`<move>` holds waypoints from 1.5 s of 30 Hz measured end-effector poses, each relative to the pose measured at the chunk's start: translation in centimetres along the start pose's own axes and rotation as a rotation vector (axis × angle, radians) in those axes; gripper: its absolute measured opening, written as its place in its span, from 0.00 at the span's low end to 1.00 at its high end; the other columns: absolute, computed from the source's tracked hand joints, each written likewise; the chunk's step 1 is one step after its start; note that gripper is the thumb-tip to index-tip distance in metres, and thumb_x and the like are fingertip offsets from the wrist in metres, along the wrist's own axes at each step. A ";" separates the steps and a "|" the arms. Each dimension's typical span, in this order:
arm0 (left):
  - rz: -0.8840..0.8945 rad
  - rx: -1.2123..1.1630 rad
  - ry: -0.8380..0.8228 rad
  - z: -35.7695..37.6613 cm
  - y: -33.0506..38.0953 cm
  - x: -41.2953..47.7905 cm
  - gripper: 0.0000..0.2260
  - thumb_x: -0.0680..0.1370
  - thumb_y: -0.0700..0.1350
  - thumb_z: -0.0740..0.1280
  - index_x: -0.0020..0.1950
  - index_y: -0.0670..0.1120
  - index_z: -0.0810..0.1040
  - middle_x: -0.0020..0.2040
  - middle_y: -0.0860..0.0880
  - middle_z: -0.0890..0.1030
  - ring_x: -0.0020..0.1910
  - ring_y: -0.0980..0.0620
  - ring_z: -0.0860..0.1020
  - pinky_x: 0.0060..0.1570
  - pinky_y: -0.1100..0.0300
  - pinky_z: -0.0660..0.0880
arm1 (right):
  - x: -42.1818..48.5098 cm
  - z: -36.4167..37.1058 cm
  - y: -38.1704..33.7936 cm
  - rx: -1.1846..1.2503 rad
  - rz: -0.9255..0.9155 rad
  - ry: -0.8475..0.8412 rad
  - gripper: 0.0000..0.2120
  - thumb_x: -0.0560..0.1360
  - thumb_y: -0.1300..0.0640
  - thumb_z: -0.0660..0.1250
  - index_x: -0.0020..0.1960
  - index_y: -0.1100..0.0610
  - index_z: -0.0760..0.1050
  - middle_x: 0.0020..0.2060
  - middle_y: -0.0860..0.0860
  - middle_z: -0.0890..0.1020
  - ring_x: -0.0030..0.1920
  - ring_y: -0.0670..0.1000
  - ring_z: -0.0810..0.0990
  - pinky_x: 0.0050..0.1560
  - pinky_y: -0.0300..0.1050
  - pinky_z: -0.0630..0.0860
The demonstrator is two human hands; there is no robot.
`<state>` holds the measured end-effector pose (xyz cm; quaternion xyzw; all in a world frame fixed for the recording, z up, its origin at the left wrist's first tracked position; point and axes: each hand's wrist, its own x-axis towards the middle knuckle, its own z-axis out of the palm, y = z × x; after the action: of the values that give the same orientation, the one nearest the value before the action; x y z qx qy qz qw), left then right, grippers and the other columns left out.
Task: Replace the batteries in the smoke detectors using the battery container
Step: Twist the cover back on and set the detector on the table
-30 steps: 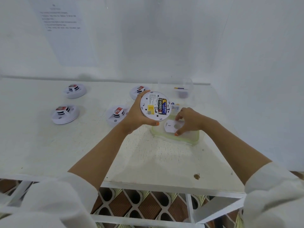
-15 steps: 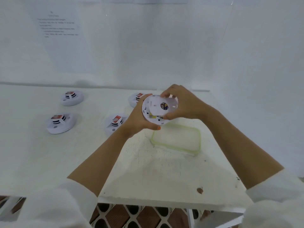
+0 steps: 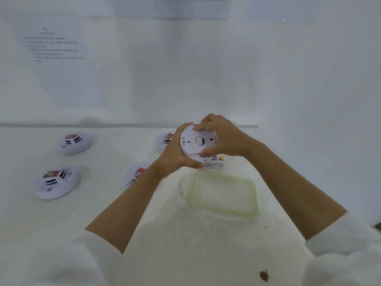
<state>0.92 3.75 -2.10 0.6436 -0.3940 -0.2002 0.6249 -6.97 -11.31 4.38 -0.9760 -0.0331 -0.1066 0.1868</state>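
Smoke detector (image 3: 195, 141) gripped between left hand (image 3: 175, 155), right hand (image 3: 222, 139), above table (image 3: 165, 234)

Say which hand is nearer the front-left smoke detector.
Left. The left hand is right of the front-left smoke detector, holding a raised detector; the right hand grips its farther side.

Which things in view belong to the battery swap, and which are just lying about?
In the job: held smoke detector, left hand, right hand, battery container, four waiting detectors.
Lying about: green-rimmed lid, printed wall sheet, brown speck.
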 end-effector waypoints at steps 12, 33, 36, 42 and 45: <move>0.000 0.027 -0.007 -0.2 -0.5 1.1 0.46 0.56 0.32 0.75 0.69 0.50 0.60 0.63 0.50 0.70 0.56 0.62 0.74 0.46 0.64 0.77 | 0.6 0.2 1.1 0.012 0.041 0.021 0.32 0.62 0.51 0.78 0.64 0.50 0.73 0.48 0.45 0.69 0.51 0.46 0.65 0.51 0.39 0.61; -0.003 -0.021 0.049 -0.6 -0.8 1.1 0.46 0.55 0.31 0.75 0.70 0.44 0.61 0.63 0.45 0.71 0.57 0.56 0.74 0.44 0.63 0.78 | 1.4 1.5 1.7 0.052 -0.032 0.002 0.30 0.66 0.50 0.76 0.66 0.54 0.72 0.50 0.46 0.67 0.53 0.46 0.64 0.55 0.38 0.62; -0.005 -0.022 0.052 -0.7 -0.8 1.2 0.46 0.55 0.30 0.74 0.70 0.43 0.61 0.63 0.45 0.71 0.55 0.57 0.74 0.42 0.63 0.79 | 1.4 2.0 1.8 0.075 -0.030 0.017 0.30 0.66 0.51 0.76 0.66 0.55 0.72 0.50 0.48 0.67 0.53 0.47 0.65 0.53 0.37 0.62; -0.024 -0.016 0.069 -0.6 -1.5 1.3 0.46 0.54 0.31 0.76 0.69 0.43 0.62 0.61 0.45 0.72 0.54 0.58 0.76 0.40 0.60 0.79 | 1.1 3.1 2.3 0.148 -0.007 0.054 0.31 0.68 0.53 0.74 0.68 0.56 0.70 0.51 0.48 0.67 0.55 0.47 0.64 0.55 0.36 0.62; -0.031 -0.027 0.079 -0.5 -1.7 1.5 0.48 0.52 0.36 0.78 0.70 0.44 0.62 0.62 0.45 0.72 0.57 0.52 0.75 0.41 0.58 0.79 | 1.3 3.3 2.3 0.147 0.008 0.069 0.31 0.68 0.52 0.74 0.68 0.56 0.69 0.52 0.48 0.66 0.55 0.46 0.63 0.56 0.36 0.61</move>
<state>2.65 2.81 -3.36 0.6486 -0.3563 -0.1897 0.6453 -4.80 -12.16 0.83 -0.9555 -0.0304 -0.1366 0.2597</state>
